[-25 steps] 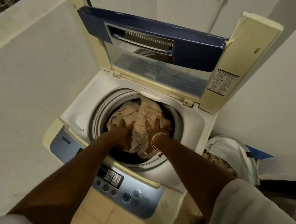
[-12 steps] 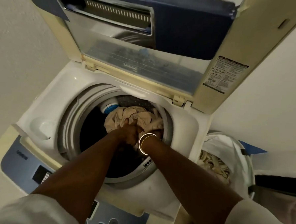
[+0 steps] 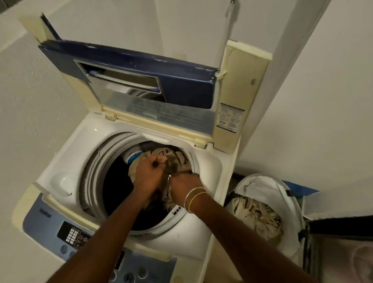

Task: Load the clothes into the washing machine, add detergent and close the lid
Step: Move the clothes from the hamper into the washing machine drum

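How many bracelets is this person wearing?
2, side by side on the right wrist: a silvery bracelet nearer the right hand and a gold bracelet behind it. None shows by the left hand. Both hands grip the clothes.

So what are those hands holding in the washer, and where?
Both the left hand and the right hand grip the bunched beige cloth by its near edge, over the drum; the right hand's hold is blurred.
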A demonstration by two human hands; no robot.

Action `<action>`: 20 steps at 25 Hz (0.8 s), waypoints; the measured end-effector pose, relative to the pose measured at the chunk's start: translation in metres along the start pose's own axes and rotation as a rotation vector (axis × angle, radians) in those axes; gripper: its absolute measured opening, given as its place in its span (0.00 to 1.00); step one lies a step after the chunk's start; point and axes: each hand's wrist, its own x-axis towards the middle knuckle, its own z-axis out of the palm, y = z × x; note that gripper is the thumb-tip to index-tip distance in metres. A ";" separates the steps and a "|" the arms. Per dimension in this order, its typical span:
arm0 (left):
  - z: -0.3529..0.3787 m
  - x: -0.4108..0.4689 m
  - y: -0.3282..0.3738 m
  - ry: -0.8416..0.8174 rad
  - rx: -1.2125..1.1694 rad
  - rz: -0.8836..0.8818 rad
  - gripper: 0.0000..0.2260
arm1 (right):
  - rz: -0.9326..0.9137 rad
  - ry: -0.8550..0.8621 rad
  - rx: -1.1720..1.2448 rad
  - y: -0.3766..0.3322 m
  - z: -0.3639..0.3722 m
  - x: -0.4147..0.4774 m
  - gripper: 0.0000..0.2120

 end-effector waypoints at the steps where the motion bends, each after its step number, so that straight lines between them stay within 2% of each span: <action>1: -0.003 -0.015 0.014 0.073 -0.053 0.062 0.06 | -0.023 0.107 0.074 0.004 -0.001 -0.010 0.09; 3: -0.004 -0.047 0.044 0.175 -0.198 0.184 0.06 | 0.005 0.310 0.240 0.013 -0.005 -0.033 0.08; 7: 0.023 -0.100 0.106 0.136 -0.372 0.447 0.06 | 0.127 0.555 0.609 0.046 -0.011 -0.071 0.11; 9: 0.049 -0.111 0.126 0.107 -0.353 0.573 0.06 | 0.228 0.681 0.659 0.075 -0.009 -0.090 0.12; 12: 0.098 -0.126 0.150 0.009 -0.297 0.665 0.07 | 0.370 0.844 0.684 0.120 0.001 -0.122 0.13; 14: 0.134 -0.137 0.158 -0.082 -0.268 0.695 0.07 | 0.453 0.889 0.767 0.145 0.011 -0.142 0.13; 17: 0.194 -0.140 0.154 -0.193 -0.202 0.635 0.06 | 0.558 0.923 0.791 0.183 0.032 -0.166 0.07; 20: 0.247 -0.129 0.136 -0.254 -0.097 0.576 0.07 | 0.660 0.848 0.818 0.219 0.061 -0.178 0.04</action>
